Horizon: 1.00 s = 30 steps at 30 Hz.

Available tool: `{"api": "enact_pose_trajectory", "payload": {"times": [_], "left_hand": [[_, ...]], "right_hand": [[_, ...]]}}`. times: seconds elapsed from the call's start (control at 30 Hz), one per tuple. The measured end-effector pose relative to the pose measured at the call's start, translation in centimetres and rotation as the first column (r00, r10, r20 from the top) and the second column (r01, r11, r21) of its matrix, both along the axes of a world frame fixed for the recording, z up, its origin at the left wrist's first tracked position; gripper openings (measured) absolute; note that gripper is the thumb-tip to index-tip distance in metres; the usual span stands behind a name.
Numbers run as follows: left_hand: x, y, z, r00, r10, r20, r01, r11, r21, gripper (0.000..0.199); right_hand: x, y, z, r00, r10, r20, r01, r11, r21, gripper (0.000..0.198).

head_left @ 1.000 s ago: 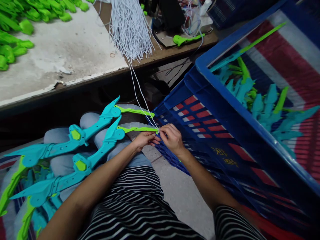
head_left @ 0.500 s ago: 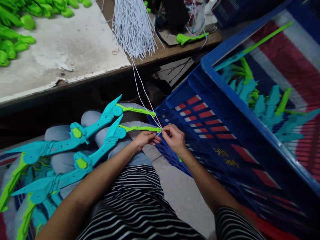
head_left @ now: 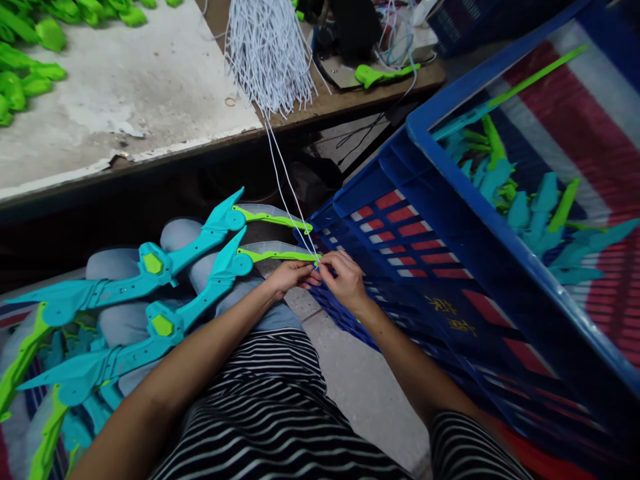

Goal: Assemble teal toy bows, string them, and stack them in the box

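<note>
Two cyan-and-green toy bows lie side by side across my lap, the near bow (head_left: 165, 325) and the far bow (head_left: 155, 264). My left hand (head_left: 290, 277) is closed at the green tip of the near bow, thumb and fingers pressed together; its exact hold is partly hidden. Just right of that tip, my right hand (head_left: 344, 280) pinches a white cord (head_left: 284, 175). Two thin cord strands run down to the bow tips from a thick bundle of white cords (head_left: 267, 57) on the table. The join at the near tip is too small to make out.
A worktable (head_left: 165, 87) holds a pile of green plastic parts (head_left: 30, 67) and, farther right, a single green piece (head_left: 383, 75). At my right stands a tall blue crate (head_left: 400, 193) with cyan-and-green bows (head_left: 537, 207) inside. More bows lie at lower left.
My right hand has shifted slightly left, closer to the bow tip and my left hand. The cord strands have moved a little left with it. Both bows stay nearly in place.
</note>
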State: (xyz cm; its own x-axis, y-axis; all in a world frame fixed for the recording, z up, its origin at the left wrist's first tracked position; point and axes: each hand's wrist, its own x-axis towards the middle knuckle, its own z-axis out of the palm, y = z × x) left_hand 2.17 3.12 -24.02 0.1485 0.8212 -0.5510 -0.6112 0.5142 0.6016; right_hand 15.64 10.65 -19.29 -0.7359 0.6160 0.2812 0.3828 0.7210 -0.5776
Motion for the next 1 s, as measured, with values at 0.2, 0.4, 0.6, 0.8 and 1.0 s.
{"api": "enact_pose_trajectory", "payload": {"times": [0.2,0.4,0.6,0.8,1.0], "left_hand": [[0.2,0.3,0.1,1.000,0.020,0.010,-0.020,1.000,-0.011,0.021],[0.2,0.2,0.0,1.000,0.007,0.004,-0.007,1.000,-0.008,0.024],[0.2,0.2,0.4,1.000,0.006,0.002,-0.006,1.000,-0.011,0.018],[0.3,0.3,0.6,0.999,0.016,-0.033,-0.017,0.999,-0.033,0.016],[0.3,0.4,0.8,0.999,0.020,-0.039,-0.021,0.999,-0.028,0.017]], "right_hand": [[0.4,0.2,-0.4,0.983,-0.184,0.000,0.152,0.813,-0.562,0.019],[0.4,0.6,0.5,0.956,-0.293,-0.010,0.176,0.600,-0.780,0.031],[0.3,0.8,-0.1,0.974,-0.221,0.045,0.169,0.582,-0.796,0.031],[0.0,0.7,-0.6,0.959,-0.285,0.002,0.261,0.876,-0.405,0.015],[0.4,0.1,-0.3,0.986,-0.153,0.059,0.162,0.964,-0.210,0.009]]}}
